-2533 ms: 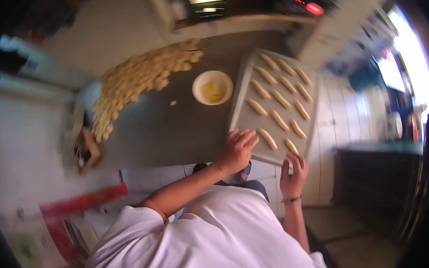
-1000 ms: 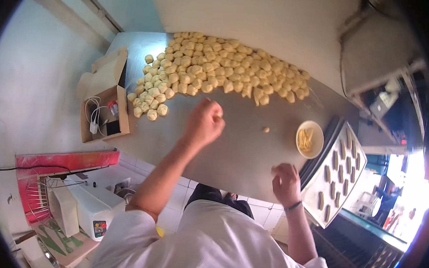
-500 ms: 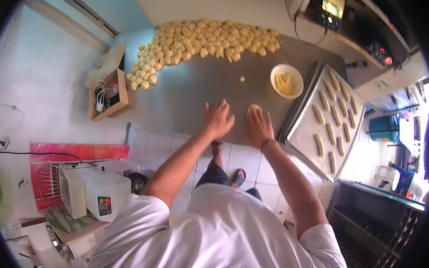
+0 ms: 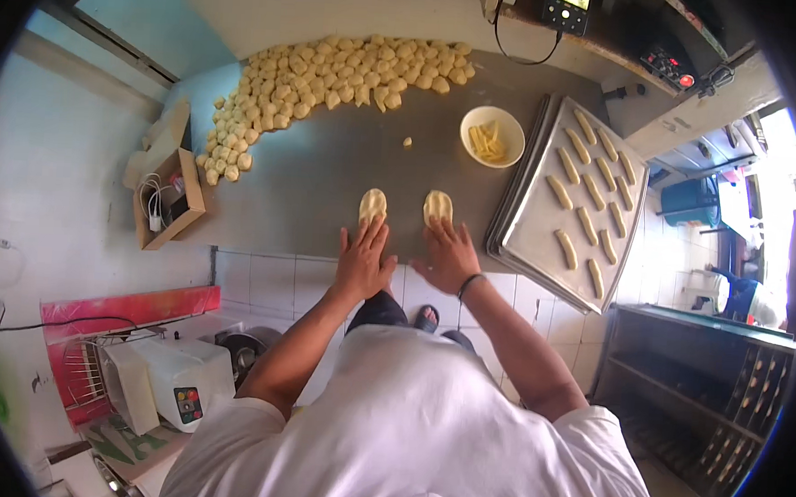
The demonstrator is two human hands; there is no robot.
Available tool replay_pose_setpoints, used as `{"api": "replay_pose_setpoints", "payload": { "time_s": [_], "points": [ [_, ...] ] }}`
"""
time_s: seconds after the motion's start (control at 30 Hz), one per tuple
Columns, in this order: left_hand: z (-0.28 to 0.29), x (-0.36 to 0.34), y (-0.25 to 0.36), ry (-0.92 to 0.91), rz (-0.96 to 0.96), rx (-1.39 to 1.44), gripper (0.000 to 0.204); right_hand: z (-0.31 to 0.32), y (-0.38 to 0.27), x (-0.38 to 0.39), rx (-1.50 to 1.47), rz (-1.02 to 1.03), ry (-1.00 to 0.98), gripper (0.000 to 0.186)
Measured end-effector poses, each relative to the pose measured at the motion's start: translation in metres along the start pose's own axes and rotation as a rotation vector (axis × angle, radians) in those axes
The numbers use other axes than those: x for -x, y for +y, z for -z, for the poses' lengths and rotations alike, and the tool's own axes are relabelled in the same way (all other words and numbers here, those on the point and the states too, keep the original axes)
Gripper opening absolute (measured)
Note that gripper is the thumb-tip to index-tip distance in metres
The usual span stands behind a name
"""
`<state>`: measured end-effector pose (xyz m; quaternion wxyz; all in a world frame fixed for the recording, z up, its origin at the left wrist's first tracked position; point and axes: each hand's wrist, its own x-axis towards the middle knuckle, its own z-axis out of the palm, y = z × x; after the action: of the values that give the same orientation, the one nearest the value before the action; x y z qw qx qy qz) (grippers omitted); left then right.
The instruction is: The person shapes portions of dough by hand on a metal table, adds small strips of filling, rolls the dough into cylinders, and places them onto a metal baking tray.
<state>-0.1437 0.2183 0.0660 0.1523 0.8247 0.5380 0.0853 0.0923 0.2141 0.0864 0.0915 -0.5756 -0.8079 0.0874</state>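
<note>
Two flattened oval pieces of dough lie side by side on the metal table (image 4: pixel 311 181). The fingertips of my left hand (image 4: pixel 364 263) rest on the near end of the left dough piece (image 4: pixel 373 202). My right hand (image 4: pixel 450 256) touches the near end of the right dough piece (image 4: pixel 437 204) the same way. Both hands have their fingers stretched out, palms down, gripping nothing. Farther back sits one tiny dough bit (image 4: pixel 407 142). A white bowl (image 4: pixel 466 126) holding pale yellow strips (image 4: pixel 486 142) stands beyond my right hand.
Many dough balls (image 4: pixel 335 70) cover the table's back left. Stacked metal trays (image 4: pixel 544 202) with rows of long dough rolls (image 4: pixel 588 225) stand at the right. An open cardboard box (image 4: pixel 168 202) with cables sits by the left edge. A dark rack (image 4: pixel 679 380) stands lower right.
Both dough pieces now show as flattened ovals beyond my fingertips; earlier only the right one showed, partly under my fingers. My hands have drawn nearer to my body. The whole view has shifted.
</note>
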Motion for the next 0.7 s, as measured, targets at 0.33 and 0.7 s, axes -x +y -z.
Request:
{"api": "replay_pose_setpoints", "payload": {
  "time_s": [0.33, 0.7],
  "points": [
    [0.06, -0.005, -0.013, -0.042, -0.112, 0.258, 0.054, 0.056, 0.165, -0.154, -0.081, -0.732, 0.226, 0.032],
    [0.121, -0.126, -0.061, 0.113, -0.174, 0.566, 0.032, 0.088, 0.126, -0.17, -0.872, -0.846, 0.155, 0.027]
  ]
}}
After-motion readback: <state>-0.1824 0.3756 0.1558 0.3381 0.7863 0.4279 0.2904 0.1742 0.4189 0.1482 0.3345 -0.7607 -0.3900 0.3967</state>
